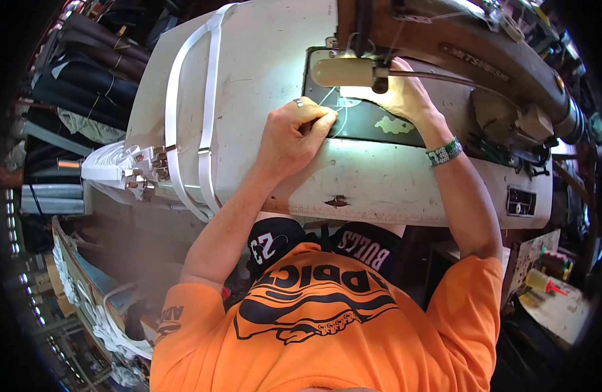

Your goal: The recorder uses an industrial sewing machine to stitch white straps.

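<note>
An industrial sewing machine (458, 46) with a brown arm reaches over the pale worktable from the right. My left hand (294, 134), with a ring on one finger, is closed in a pinch just left of the needle area. A thin white cord (345, 122) curves from its fingertips over the dark machine bed plate (366, 124). My right hand (405, 98) reaches in under the machine arm, close to the needle area. A cream lamp (343, 72) and glare hide its fingertips, so their hold does not show. Bright light falls on the work between both hands.
White straps (209, 85) with small dark clips loop across the table's left part and hang over its front edge. A bundle of white straps with metal buckles (134, 170) sits at the left end. Dark fabric rolls (85, 85) are stacked beyond it.
</note>
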{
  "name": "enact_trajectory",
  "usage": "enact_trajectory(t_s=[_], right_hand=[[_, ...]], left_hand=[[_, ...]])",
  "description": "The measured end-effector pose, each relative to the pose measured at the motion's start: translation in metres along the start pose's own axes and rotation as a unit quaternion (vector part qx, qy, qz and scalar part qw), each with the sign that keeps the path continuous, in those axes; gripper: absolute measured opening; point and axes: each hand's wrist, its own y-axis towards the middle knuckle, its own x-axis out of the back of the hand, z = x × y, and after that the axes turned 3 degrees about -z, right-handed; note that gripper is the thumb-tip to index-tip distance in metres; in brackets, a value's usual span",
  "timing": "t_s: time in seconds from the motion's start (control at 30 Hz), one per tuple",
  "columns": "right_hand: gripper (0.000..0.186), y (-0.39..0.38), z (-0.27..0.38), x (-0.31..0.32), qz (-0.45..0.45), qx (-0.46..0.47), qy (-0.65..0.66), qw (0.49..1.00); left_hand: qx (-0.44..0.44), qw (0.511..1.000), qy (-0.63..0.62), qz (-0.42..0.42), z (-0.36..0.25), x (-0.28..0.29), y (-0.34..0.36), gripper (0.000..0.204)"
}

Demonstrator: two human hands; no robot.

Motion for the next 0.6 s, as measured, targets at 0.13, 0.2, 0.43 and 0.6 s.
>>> enact_trajectory(t_s=[0.13, 0.2, 0.43, 0.6], right_hand=[[0.056, -0.003, 0.016, -0.006, -0.038, 0.049, -0.007, 0.998], [0.057, 0.0, 0.014, -0.008, -0.037, 0.021, -0.051, 0.998], [0.066, -0.003, 0.035, -0.012, -0.079, 0.012, -0.05, 0.996], [0.069, -0.003, 0.023, -0.014, -0.099, 0.014, -0.06, 0.993]], left_hand=[[-0.027, 1.0, 0.003, 0.001, 0.003, 0.001, 0.0, 0.011], [-0.012, 1.0, -0.007, 0.004, 0.001, 0.001, 0.001, 0.011], [-0.023, 0.999, -0.02, -0.01, 0.005, 0.002, 0.0, 0.01], [-0.008, 1.0, -0.01, -0.015, 0.005, 0.0, 0.001, 0.011]])
